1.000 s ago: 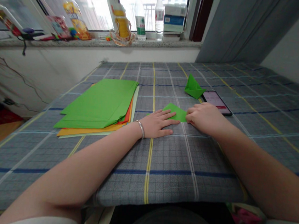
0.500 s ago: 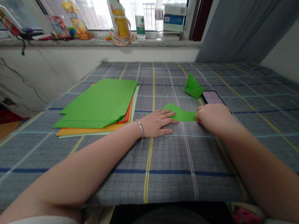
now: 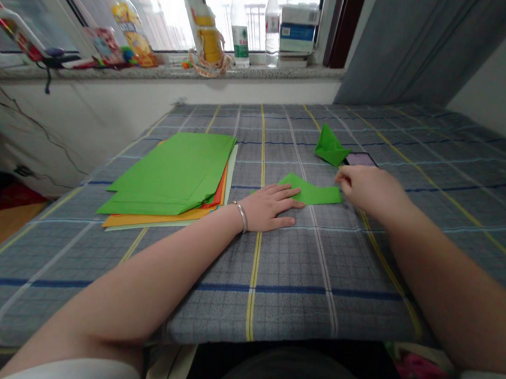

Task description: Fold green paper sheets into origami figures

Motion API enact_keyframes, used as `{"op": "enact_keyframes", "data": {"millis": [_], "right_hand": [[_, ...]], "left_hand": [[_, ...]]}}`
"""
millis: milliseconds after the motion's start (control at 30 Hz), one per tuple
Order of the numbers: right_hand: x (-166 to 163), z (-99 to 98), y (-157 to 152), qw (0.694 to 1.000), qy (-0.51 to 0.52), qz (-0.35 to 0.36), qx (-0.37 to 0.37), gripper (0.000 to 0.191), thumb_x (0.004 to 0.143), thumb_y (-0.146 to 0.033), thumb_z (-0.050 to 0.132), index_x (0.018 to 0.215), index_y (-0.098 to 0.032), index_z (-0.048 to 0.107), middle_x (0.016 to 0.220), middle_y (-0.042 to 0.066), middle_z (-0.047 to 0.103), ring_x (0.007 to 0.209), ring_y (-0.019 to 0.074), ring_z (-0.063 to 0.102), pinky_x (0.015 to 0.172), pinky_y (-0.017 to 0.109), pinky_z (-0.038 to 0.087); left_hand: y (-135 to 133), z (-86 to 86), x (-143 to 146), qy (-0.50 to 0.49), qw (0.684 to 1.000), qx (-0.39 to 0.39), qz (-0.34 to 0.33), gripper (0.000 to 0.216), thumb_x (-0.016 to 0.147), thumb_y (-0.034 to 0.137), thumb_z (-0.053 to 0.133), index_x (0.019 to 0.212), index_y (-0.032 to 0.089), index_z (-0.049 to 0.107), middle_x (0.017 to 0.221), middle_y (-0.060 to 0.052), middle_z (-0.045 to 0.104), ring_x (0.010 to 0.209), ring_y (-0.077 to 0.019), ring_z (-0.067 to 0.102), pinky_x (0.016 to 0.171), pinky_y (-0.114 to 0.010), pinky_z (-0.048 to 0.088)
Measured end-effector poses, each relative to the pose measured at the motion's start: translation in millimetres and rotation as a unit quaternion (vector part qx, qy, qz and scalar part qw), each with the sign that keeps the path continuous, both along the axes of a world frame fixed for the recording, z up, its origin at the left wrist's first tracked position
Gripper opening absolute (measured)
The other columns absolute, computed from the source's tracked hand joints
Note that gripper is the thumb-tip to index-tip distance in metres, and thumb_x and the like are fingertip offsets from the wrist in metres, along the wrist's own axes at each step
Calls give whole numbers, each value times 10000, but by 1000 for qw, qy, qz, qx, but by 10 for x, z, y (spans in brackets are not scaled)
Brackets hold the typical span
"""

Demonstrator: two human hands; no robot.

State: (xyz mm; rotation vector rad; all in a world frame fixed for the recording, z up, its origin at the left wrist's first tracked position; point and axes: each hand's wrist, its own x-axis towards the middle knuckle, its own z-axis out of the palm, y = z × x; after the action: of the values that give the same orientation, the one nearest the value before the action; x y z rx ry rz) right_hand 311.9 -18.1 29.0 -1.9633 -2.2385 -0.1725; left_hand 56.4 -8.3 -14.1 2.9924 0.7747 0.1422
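Note:
A folded piece of green paper (image 3: pixel 318 194) lies flat on the checked tablecloth, its left part covered by fingers. My left hand (image 3: pixel 269 208), with a silver bangle at the wrist, rests flat on that part, fingers spread. Just above the paper's right end, my right hand (image 3: pixel 366 186) is closed with its fingers curled; no paper shows in them. Behind it stands a folded green paper boat (image 3: pixel 330 146). The boat touches or overlaps the edge of a phone (image 3: pixel 361 159), which my right hand partly hides.
To the left lies a stack of coloured paper (image 3: pixel 177 172), green on top, with orange, red and pale sheets beneath. On the windowsill (image 3: pixel 166 64) stand plastic bottles (image 3: pixel 240 31), a yellow cup (image 3: pixel 211 43) and boxes (image 3: pixel 298 31). The tablecloth (image 3: pixel 291 260) reaches the near edge.
My right hand has lifted off the paper's right end and moved slightly up and away, uncovering that end. My left hand stays on the paper. The view has shifted slightly.

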Motion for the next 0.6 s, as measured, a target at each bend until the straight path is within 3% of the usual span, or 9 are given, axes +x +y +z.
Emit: {"op": "enact_keyframes", "data": {"millis": [100,233,433,600], "right_hand": [[-141,-88,-10,990,106,89,12,212,875,-272,482,937,-206,673,812,55,703,714,187,607,625,292,395],[-337,-231,-29,980,119,152,-51,144,858,-250,510,938,-217,625,781,15,671,683,160,571,599,270,352],[-379,-357,39,980,100,157,-68,92,845,-286,541,865,-223,605,779,10,643,657,153,528,565,271,298],[-345,-378,73,976,113,168,-76,100,843,-307,565,864,-215,598,769,9,631,641,146,512,564,270,299]], "left_hand": [[5,-19,-6,-18,1000,14,-4,488,963,476,438,1361,199,482,1511,-112,400,1433,-278,290,1173,-476,228],[34,-29,-10,-31,999,18,-18,435,959,423,448,1305,167,517,1493,-128,421,1399,-282,347,1165,-475,258],[105,-12,-34,-63,996,13,-57,296,965,304,431,1182,165,576,1446,-129,481,1352,-253,416,1151,-465,301],[103,30,-85,-66,996,29,-46,230,941,229,447,1085,176,619,1359,-110,564,1260,-242,503,1094,-451,371]]}}
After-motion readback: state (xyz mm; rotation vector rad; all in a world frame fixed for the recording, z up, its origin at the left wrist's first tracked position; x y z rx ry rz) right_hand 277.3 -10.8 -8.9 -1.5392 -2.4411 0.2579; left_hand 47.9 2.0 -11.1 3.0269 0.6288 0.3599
